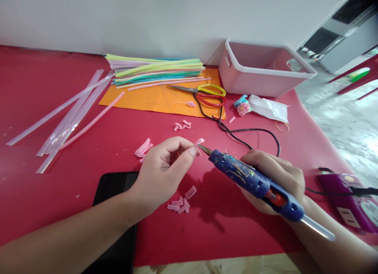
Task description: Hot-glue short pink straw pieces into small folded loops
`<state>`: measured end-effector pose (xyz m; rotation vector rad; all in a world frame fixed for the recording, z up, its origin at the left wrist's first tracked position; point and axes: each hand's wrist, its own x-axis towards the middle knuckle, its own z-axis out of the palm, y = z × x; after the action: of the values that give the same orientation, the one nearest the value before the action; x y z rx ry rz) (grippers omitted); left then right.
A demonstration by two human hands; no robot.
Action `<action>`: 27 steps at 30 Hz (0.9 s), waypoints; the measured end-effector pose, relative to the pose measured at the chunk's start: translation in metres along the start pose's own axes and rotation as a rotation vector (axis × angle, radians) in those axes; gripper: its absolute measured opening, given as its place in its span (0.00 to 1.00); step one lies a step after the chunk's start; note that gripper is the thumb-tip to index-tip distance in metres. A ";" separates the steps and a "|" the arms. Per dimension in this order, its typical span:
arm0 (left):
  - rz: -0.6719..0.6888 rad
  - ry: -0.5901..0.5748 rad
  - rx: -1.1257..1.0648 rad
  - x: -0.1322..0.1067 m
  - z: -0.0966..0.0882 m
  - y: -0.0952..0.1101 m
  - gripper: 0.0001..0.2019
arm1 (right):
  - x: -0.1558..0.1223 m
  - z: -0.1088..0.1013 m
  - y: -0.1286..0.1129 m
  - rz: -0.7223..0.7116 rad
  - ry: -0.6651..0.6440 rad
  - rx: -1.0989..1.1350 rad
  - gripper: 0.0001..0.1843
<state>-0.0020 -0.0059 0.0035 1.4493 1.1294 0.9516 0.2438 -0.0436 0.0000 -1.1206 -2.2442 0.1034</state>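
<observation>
Between thumb and forefinger, my left hand (165, 169) pinches a small curled piece of pink pipe cleaner (200, 141). My right hand (277, 179) is wrapped round a blue glue gun (242, 175), its metal nozzle touching or almost touching that piece. A clear glue stick (319, 228) sticks out of the gun's back end. Cut pink pieces (178, 205) lie below my left hand, with straight pink strips (143, 147) to its left. Several bent pink pieces (182, 125) rest just beyond it.
Coloured pipe cleaners (159, 71) and scissors (211, 95) lie on orange paper (141, 102). Clear glue sticks (73, 112) are at left, a black phone (115, 242) under my left forearm. At right are a pink bin (260, 81), black cord (254, 129) and purple power strip (339, 195).
</observation>
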 end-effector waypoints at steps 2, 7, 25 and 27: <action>-0.006 -0.006 -0.024 0.000 0.001 0.000 0.08 | 0.000 0.000 0.000 0.018 0.011 -0.010 0.08; -0.007 -0.015 -0.074 0.000 0.002 0.002 0.08 | 0.002 0.000 -0.002 -0.009 0.004 0.003 0.06; -0.113 -0.070 -0.348 0.002 0.003 -0.003 0.07 | 0.000 0.001 -0.001 -0.041 0.053 0.069 0.08; -0.113 -0.084 -0.370 0.002 0.003 -0.005 0.07 | 0.001 0.001 -0.002 -0.043 0.027 0.090 0.08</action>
<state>0.0006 -0.0044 -0.0015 1.1035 0.9073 0.9534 0.2417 -0.0437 0.0008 -1.0200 -2.2156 0.1683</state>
